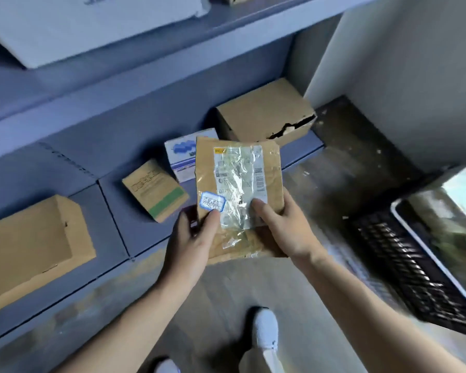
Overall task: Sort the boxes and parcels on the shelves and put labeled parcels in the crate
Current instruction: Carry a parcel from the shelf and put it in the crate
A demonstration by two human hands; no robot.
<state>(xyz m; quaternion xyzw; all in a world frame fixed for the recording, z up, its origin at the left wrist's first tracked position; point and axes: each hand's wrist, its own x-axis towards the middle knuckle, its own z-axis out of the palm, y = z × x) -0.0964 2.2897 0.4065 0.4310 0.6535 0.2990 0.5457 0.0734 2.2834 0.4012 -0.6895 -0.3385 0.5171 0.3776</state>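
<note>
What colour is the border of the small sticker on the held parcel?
Blue border on the small white sticker of the flat brown parcel; head view.

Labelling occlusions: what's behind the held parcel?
Behind the parcel, a white-and-blue box shows partly; its right part is covered. The near edge of the torn cardboard box is covered too.

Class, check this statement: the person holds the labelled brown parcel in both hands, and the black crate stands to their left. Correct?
No. The head view shows the black crate to their right, not left. The left hand and right hand do hold the labelled brown parcel.
</note>
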